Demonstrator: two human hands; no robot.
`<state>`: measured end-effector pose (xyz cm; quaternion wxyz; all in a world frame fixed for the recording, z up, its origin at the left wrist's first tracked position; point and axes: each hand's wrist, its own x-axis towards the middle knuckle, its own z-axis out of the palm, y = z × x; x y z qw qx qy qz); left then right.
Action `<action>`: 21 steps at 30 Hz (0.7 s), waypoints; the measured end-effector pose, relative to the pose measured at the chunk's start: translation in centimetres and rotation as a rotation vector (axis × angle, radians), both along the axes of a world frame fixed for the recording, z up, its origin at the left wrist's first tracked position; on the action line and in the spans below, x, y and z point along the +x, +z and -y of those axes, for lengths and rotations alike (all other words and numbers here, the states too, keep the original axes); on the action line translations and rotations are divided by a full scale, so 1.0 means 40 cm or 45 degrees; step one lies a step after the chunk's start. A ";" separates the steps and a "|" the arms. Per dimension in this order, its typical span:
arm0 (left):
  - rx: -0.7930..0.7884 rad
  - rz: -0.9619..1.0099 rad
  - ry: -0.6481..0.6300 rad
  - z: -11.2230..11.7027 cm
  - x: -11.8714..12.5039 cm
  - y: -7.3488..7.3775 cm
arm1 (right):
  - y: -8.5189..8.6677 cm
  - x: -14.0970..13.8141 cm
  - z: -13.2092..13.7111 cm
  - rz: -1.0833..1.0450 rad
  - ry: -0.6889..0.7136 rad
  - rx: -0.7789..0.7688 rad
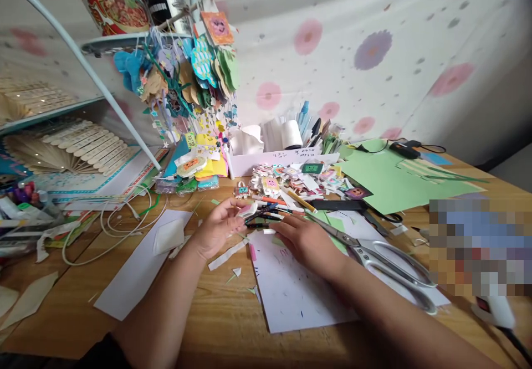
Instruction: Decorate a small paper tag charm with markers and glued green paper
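Observation:
My left hand (219,226) is closed in a pinch on a small folded piece of white paper (248,210), held just above the wooden table (216,319). My right hand (305,240) lies palm down on a white sheet (291,291), its fingers reaching toward a bunch of pens and markers (266,215) at the sheet's far edge. What the right fingertips touch is hidden behind the hand. A thin white paper strip (228,255) lies below my left hand.
Large silver scissors (374,255) lie right of my right hand. Green paper (390,178) and small cut-out stickers (291,180) sit behind. A white box (270,158) of supplies, a hanging bunch of paper crafts (191,75), white cable (124,219), and another white sheet (141,264) are at left.

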<state>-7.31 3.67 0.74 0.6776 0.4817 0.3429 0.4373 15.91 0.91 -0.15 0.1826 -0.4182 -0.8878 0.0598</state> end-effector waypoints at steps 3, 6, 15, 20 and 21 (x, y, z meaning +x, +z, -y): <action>0.220 -0.261 0.234 -0.008 -0.009 0.006 | -0.007 -0.001 -0.004 0.044 -0.040 -0.002; 0.374 -0.329 0.393 0.001 0.004 -0.003 | -0.012 -0.001 -0.004 0.019 -0.071 -0.004; 0.121 0.086 0.135 0.085 0.108 0.000 | -0.010 -0.009 0.011 -0.190 0.000 0.007; -0.116 0.315 -0.017 0.094 0.124 0.004 | -0.014 -0.019 0.015 -0.247 0.056 -0.002; -0.151 0.351 -0.045 0.096 0.126 0.003 | -0.015 -0.021 0.016 -0.264 0.058 -0.010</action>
